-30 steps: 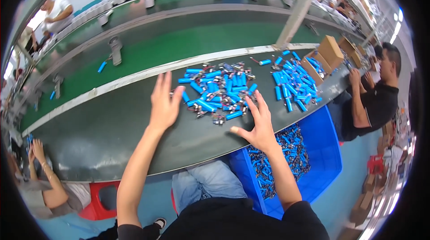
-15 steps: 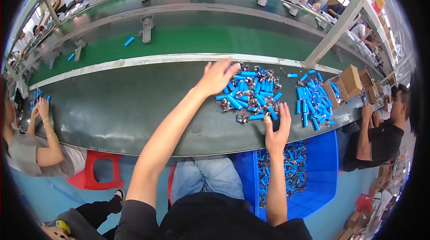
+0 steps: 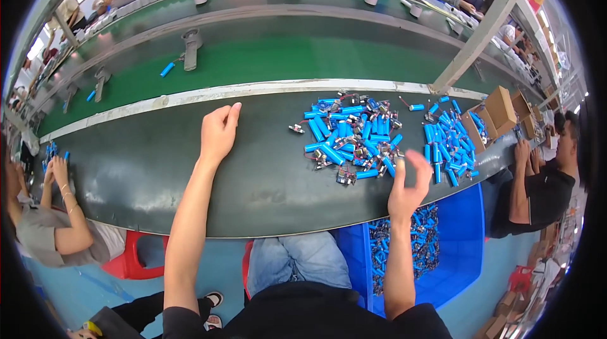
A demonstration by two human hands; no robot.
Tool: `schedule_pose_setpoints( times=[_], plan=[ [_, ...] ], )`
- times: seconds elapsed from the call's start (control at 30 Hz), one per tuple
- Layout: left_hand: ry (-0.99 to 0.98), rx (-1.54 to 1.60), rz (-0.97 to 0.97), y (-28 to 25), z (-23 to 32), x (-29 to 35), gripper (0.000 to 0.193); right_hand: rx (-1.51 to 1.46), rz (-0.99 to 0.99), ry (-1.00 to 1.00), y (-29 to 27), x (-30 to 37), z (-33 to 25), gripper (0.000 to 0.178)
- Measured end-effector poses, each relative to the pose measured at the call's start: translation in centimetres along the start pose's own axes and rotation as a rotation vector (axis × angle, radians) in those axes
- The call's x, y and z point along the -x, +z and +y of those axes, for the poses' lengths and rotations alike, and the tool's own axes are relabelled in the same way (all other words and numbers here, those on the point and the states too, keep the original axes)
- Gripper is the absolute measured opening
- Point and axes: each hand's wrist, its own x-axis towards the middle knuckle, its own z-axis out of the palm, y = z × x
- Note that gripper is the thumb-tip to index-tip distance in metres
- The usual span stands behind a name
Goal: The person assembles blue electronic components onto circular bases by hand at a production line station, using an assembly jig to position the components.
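Observation:
A pile of blue cylindrical batteries [image 3: 344, 133] with small circuit boards and thin wires lies on the dark work surface [image 3: 272, 181]. My left hand [image 3: 219, 130] is well to the left of the pile, with its fingers curled closed; whatever it may hold is hidden. At the pile's lower right, my right hand [image 3: 410, 187] has its thumb and fingers apart, slightly blurred, holding nothing that I can see. A second group of blue batteries [image 3: 450, 146] lies just beyond it on the right.
Below the table edge stands a blue bin [image 3: 460, 231] full of batteries with boards. An open cardboard box [image 3: 497, 113] sits at the right. Behind a white rail [image 3: 253, 84] runs a green conveyor [image 3: 265, 54] carrying grey handle-shaped housings [image 3: 191, 51]. Co-workers sit on both sides.
My left hand has left the pile, moved left and curled closed. My right hand has shifted slightly right and down. The housings on the conveyor have moved a little left.

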Motion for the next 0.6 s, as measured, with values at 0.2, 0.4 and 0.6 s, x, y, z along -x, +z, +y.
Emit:
schedule_pose_setpoints(
  times=[0.2, 0.4, 0.6],
  plan=[
    [0.003, -0.028, -0.104, 0.1, 0.3, -0.1, 0.047, 0.040, -0.315, -0.177, 7.5, -9.6, -1.7, 0.018],
    [0.006, 0.050, -0.105, 0.4, 0.1, -0.1, 0.046, 0.560, -0.642, -0.462, 15.0, -11.8, -1.0, 0.024],
    [0.027, 0.008, -0.127, 0.3, -0.9, -0.1, 0.045, 0.464, -0.737, -0.347, 12.9, -13.0, -2.7, 0.022]
  ],
)
